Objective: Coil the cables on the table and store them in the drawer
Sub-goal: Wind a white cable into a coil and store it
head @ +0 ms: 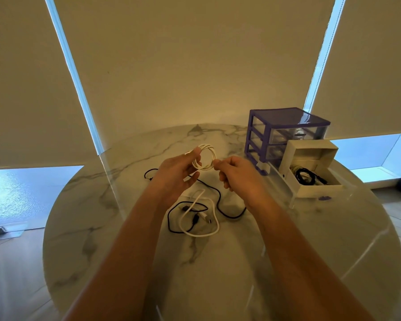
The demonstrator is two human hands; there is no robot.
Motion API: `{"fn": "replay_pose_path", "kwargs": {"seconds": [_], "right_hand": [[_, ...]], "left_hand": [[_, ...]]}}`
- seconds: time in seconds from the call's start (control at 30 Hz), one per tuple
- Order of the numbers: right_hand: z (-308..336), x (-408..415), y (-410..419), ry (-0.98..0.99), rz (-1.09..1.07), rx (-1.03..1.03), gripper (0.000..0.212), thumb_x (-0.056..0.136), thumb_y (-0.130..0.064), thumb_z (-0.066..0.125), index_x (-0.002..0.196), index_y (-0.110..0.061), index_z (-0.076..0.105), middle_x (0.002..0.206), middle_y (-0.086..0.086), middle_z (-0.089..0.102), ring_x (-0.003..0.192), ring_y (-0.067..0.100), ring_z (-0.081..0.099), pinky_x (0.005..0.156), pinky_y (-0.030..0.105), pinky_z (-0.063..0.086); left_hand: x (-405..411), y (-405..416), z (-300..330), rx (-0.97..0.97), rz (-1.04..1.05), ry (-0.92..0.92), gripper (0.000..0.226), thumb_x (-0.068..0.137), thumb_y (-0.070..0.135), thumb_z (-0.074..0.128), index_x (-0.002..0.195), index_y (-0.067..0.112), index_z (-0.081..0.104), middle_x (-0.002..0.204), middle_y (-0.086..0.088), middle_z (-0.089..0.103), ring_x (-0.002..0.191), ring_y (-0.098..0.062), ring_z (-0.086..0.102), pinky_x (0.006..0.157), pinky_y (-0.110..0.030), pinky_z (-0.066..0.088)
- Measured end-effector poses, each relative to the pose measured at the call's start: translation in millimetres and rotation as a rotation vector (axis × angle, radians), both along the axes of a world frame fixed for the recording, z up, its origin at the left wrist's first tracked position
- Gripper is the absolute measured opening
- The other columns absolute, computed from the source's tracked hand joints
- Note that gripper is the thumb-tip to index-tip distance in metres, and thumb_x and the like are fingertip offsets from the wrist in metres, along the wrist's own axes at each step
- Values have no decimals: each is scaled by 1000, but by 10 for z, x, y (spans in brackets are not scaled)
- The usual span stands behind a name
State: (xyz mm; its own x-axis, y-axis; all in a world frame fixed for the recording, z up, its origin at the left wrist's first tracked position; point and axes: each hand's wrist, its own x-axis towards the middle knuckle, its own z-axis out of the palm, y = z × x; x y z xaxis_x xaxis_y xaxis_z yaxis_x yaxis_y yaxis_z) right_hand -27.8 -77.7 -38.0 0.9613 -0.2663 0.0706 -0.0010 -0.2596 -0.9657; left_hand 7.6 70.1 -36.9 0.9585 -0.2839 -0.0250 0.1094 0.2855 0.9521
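Nearby, purple drawer unit [285, 133], open white box [310, 167], loose cables [195, 216] beneath hands [204, 170]

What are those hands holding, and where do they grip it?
A coiled white cable: left hand grips the coil's left side, right hand pinches its right edge.

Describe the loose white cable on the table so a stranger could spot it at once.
On the round marble table, look below the two raised hands. The loose white cable lies there in an open loop, tangled with black cables. Unlike the white coil held above, it is uncoiled and untouched.
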Motion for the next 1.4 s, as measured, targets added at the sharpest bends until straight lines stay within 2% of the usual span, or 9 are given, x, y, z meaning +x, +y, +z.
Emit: {"fn": "replay_pose_path", "kwargs": {"seconds": [0.27, 0.4, 0.53, 0.67, 0.73, 0.83, 1.03, 1.13, 1.4], "right_hand": [[13, 4, 9, 0, 47, -83, 31, 94, -30, 58, 99, 0, 62, 68, 0, 60, 56, 11, 51, 53, 20, 38], [38, -22, -17, -39, 63, -132, 24, 94, -31, 58, 98, -10, 68, 75, -2, 65, 62, 8, 52, 41, 10, 37], [18, -11, -71, -110, 104, -150, 18, 91, -21, 62, 106, -18, 73, 92, -7, 68, 84, 2, 58, 63, 1, 41], [-20, 15, -84, -97, 70, -260, 21, 90, -11, 63, 107, -20, 72, 91, 0, 67, 68, 5, 58, 61, 12, 49], [-39, 22, -63, -104, 34, -208, 21, 91, -5, 60, 103, -17, 72, 85, 2, 67, 64, 10, 63, 62, 16, 56], [-69, 47, -41, -145, -36, -55, 20, 89, 0, 60, 91, -16, 71, 80, 0, 68, 71, 14, 70, 75, 27, 59], [-73, 52, 86, -204, -23, 417, 16, 90, -1, 60, 105, 0, 67, 93, 12, 72, 79, 12, 72, 70, 18, 56], [-71, 51, 143, -254, -53, 586, 18, 91, 0, 58, 107, 1, 65, 100, 16, 71, 89, 19, 71, 73, 21, 57], [-97, 73, 160, -286, -24, 822, 27, 95, -6, 54, 119, 4, 60, 113, 21, 67, 104, 30, 66, 89, 34, 56]], "left_hand": [[41, 18, -13, -51, 102, -6, 13, 90, 22, 63, 91, 11, 69, 76, -1, 59, 73, -12, 53, 75, -24, 50], [51, 51, -7, -83, 120, -38, 15, 91, 23, 63, 98, 11, 67, 75, 1, 61, 72, -9, 57, 74, -23, 52], [62, 70, -16, -126, 82, -57, 17, 93, 17, 59, 107, 9, 65, 81, 0, 63, 77, -10, 62, 78, -24, 53], [49, 15, -36, -191, 49, -64, 22, 94, 13, 56, 115, 9, 63, 89, -3, 64, 85, -14, 63, 81, -26, 56], [43, -17, -43, -229, 35, -38, 25, 94, 13, 56, 118, 8, 62, 102, -8, 65, 92, -17, 63, 84, -27, 57], [33, -42, -52, -296, -4, 23, 28, 95, 13, 55, 122, 7, 60, 122, -11, 63, 103, -18, 64, 83, -26, 57], [9, -56, -37, -365, -54, 68, 20, 97, 11, 50, 111, 7, 64, 104, -5, 72, 96, -14, 69, 84, -25, 57], [14, -66, -50, -316, -56, 81, 20, 97, 15, 52, 112, 11, 65, 101, -2, 71, 95, -14, 66, 83, -24, 56], [13, -113, -48, -249, -52, 42, 26, 97, 13, 53, 121, 9, 60, 101, -3, 71, 94, -13, 67, 88, -26, 54]]}}
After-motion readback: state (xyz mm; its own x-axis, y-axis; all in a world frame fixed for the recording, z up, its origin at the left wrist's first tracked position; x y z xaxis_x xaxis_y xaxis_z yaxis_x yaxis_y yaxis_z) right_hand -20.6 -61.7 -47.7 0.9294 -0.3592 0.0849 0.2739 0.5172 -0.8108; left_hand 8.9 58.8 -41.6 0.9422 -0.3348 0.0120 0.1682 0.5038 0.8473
